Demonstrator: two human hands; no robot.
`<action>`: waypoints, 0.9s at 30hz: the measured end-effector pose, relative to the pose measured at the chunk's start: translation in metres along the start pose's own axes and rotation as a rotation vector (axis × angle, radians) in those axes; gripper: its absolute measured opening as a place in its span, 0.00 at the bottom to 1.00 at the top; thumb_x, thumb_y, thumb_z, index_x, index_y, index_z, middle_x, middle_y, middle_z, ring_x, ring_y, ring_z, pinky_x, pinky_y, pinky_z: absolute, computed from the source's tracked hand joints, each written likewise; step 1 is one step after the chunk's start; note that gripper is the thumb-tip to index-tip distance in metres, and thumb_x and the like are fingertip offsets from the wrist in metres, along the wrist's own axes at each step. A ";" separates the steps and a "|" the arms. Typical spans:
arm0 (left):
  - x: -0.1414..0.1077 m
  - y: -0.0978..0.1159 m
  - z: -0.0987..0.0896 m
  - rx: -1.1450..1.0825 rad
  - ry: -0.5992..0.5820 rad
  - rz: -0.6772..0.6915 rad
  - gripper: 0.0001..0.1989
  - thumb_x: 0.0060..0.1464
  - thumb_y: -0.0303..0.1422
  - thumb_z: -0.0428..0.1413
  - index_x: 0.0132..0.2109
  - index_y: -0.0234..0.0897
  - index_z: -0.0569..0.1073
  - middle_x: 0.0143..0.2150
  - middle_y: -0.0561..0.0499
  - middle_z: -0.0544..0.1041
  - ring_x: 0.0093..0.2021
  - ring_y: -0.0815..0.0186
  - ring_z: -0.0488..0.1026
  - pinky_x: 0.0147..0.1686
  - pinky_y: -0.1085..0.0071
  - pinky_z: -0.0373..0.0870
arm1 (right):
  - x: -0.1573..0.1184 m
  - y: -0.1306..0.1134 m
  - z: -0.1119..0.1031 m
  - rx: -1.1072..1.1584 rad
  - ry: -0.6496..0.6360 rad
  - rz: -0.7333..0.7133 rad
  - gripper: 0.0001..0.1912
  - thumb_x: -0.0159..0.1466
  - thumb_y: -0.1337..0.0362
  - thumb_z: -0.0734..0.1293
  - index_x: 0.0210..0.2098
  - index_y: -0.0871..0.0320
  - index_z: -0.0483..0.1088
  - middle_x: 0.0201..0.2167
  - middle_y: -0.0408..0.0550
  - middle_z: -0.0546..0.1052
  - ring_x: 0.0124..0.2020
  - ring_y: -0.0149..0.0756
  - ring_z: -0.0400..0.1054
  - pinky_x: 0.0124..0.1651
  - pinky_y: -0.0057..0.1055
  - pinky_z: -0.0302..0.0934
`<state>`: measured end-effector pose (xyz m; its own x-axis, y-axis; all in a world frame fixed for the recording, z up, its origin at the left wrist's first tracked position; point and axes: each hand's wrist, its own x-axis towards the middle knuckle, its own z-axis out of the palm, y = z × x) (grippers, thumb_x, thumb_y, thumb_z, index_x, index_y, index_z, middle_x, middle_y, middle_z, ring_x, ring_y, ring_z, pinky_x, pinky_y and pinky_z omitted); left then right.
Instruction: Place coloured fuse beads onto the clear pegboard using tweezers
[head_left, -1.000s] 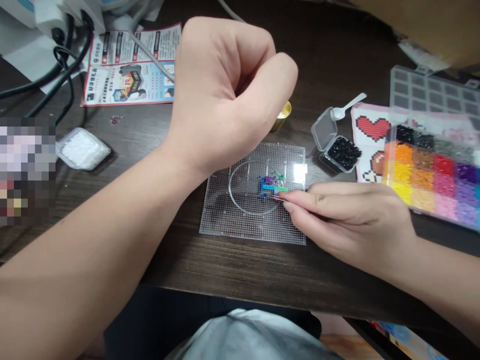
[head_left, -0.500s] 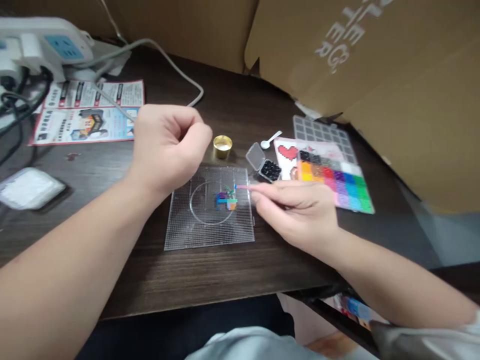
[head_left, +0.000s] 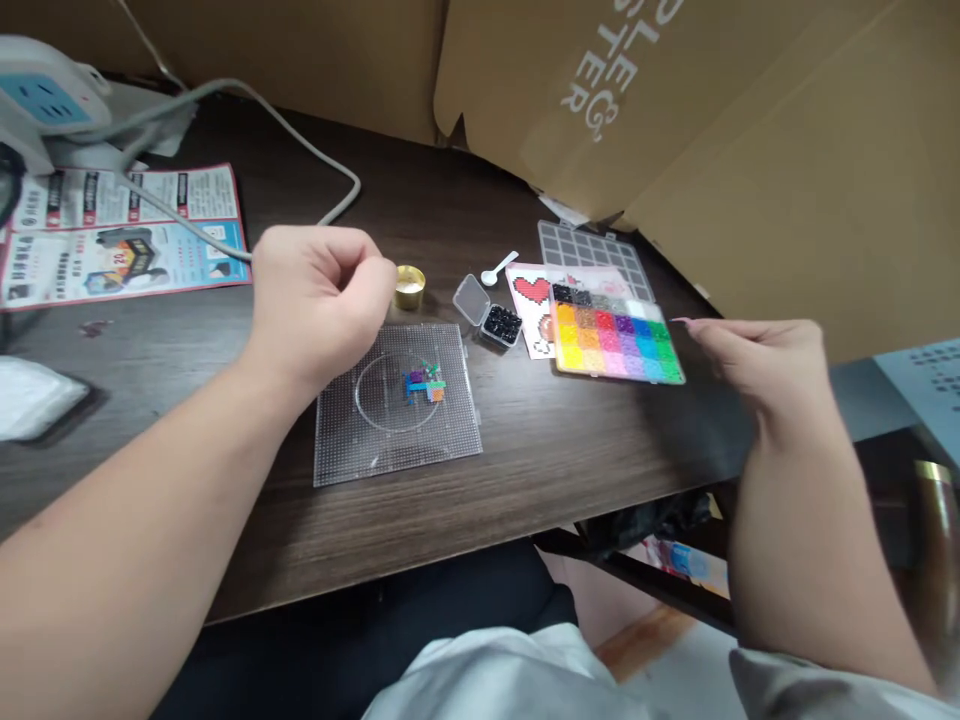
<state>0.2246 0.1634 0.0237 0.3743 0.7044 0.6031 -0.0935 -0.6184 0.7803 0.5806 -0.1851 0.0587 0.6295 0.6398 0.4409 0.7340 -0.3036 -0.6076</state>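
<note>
My left hand [head_left: 319, 300] is a closed fist above the upper left corner of a clear pegboard [head_left: 360, 445]; nothing shows in it. Small coloured beads [head_left: 425, 383] form a patch on the board's right half. Between the fingertips of my right hand [head_left: 757, 355] is a thin pink tool [head_left: 681, 320], its tip near the right side of a sorted bead box [head_left: 622, 345]. A small open case of black beads [head_left: 501, 326] and a gold cup of white material [head_left: 409, 284] stand behind the board.
A white spoon [head_left: 499, 269] lies by a pattern sheet [head_left: 529, 310]. Behind the bead box is its clear gridded lid [head_left: 592, 255]. A printed leaflet [head_left: 120, 250], a cable, a power strip [head_left: 52, 90] and a white packet [head_left: 37, 398] are at left. Cardboard [head_left: 712, 170] stands behind.
My right hand has moved from the pegboard to the right side of the bead box, still pinching the pink tool. The view has shifted right; my left fist remains closed.
</note>
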 end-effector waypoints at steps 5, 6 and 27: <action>0.003 0.002 -0.006 0.028 0.001 -0.032 0.14 0.43 0.30 0.60 0.15 0.42 0.67 0.12 0.56 0.53 0.18 0.70 0.50 0.27 0.58 0.41 | 0.004 0.010 0.001 0.114 -0.107 0.189 0.15 0.55 0.84 0.80 0.30 0.58 0.91 0.22 0.51 0.83 0.10 0.30 0.64 0.16 0.28 0.53; 0.004 0.002 -0.007 0.026 0.031 -0.025 0.13 0.42 0.29 0.59 0.15 0.42 0.68 0.12 0.56 0.53 0.18 0.70 0.49 0.28 0.58 0.41 | 0.006 0.010 0.002 0.131 -0.137 0.215 0.16 0.54 0.85 0.80 0.29 0.57 0.91 0.24 0.52 0.84 0.11 0.32 0.67 0.17 0.28 0.55; 0.002 0.017 -0.008 0.057 0.011 0.026 0.18 0.48 0.30 0.59 0.18 0.40 0.59 0.16 0.56 0.54 0.20 0.74 0.51 0.24 0.62 0.43 | -0.045 -0.150 0.041 -0.010 0.113 0.105 0.12 0.60 0.67 0.83 0.44 0.52 0.93 0.26 0.49 0.86 0.23 0.30 0.71 0.23 0.26 0.59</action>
<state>0.2166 0.1573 0.0398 0.3620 0.6913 0.6254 -0.0508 -0.6552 0.7537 0.4318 -0.1388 0.1027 0.7274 0.5205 0.4472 0.6647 -0.3723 -0.6478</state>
